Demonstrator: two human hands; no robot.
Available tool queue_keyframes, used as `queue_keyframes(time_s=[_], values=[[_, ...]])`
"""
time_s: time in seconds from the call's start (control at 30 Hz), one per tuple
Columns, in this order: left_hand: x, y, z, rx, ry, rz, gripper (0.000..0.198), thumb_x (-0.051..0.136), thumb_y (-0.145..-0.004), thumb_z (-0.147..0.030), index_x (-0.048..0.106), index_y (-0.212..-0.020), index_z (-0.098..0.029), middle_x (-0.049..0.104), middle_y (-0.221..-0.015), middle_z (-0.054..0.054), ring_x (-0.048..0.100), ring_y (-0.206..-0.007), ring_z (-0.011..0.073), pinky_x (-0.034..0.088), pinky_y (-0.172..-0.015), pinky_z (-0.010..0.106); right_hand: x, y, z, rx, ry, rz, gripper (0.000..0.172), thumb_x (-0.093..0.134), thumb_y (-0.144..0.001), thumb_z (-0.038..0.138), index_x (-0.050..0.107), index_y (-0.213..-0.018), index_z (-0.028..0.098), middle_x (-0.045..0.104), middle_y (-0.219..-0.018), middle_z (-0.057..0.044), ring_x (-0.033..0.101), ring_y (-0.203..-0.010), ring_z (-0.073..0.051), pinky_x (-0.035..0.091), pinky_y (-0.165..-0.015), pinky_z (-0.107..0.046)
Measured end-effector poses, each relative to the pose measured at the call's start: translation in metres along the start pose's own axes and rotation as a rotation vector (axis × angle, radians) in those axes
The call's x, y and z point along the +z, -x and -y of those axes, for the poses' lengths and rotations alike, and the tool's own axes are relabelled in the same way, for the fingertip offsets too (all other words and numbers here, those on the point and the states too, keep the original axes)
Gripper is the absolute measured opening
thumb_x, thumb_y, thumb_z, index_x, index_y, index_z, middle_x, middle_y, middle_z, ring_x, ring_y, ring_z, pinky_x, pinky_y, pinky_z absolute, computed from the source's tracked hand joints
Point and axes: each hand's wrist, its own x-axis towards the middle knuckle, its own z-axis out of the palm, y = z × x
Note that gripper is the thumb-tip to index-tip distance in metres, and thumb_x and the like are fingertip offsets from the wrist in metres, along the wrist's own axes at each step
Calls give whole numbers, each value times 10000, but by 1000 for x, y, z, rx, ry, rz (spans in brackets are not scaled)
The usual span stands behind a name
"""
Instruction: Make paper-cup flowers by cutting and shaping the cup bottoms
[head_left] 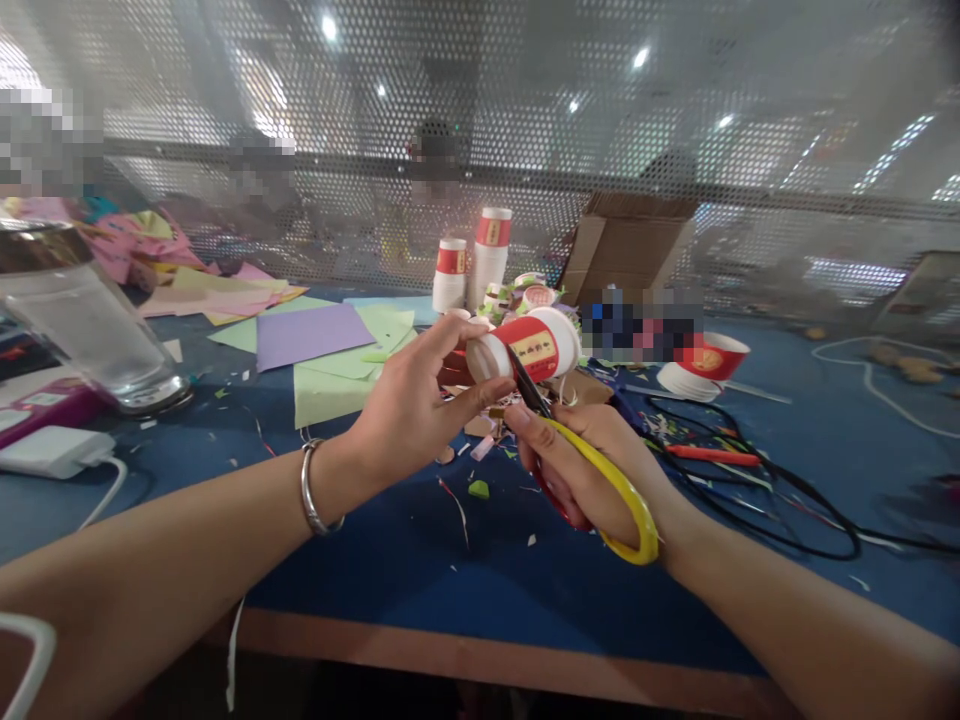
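Inside the table's front edge (450, 640), my left hand (409, 405) holds one paper cup (538, 343) (sideways, white, red-banded); my right hand (622, 435), one pair of scissors (628, 490).

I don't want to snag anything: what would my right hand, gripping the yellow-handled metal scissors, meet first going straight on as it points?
Likely the red and white paper cup, since the scissors in your right hand aim at it; whether they touch is unclear.

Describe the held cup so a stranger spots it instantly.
Start at the blue tabletop. Above it, the left hand, silver bangle at its wrist, holds a red-and-white paper cup. It's tipped sideways; the cup stacks behind stand upright.
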Motion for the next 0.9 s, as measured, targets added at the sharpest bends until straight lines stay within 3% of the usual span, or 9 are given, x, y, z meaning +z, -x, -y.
queue_keyframes(time_s=[0.3,0.73,0.83,0.9], values=[[-3,2,2,62,-163,4,402,762,-876,-363,600,-1197,-185,728,-1109,111,724,-994,229,624,-839,352,3,-1,-4,-21,-25,-7,589,586,-854,752,559,-607,218,438,-337,56,446,-271,-110,367,-311,-219],[-7,3,-2,310,-485,9,412,670,-955,-366,575,-1311,-181,683,-1254,157,706,-1058,247,589,-942,420,6,4,2,4,-29,-27,598,544,-874,765,554,-619,224,470,-345,46,461,-299,-115,367,-342,-221],[-6,2,-1,271,-401,-2,431,723,-917,-367,600,-1296,-202,695,-1260,132,709,-1081,246,591,-967,414,5,4,1,-17,-40,-33,605,544,-868,773,550,-614,224,458,-341,49,446,-292,-107,363,-339,-216],[-1,1,1,158,-194,-20,495,769,-878,-372,593,-1309,-205,704,-1254,121,726,-1061,234,612,-941,383,4,3,1,-40,-55,-44,607,551,-864,773,548,-610,222,437,-335,56,422,-274,-98,348,-326,-213]])
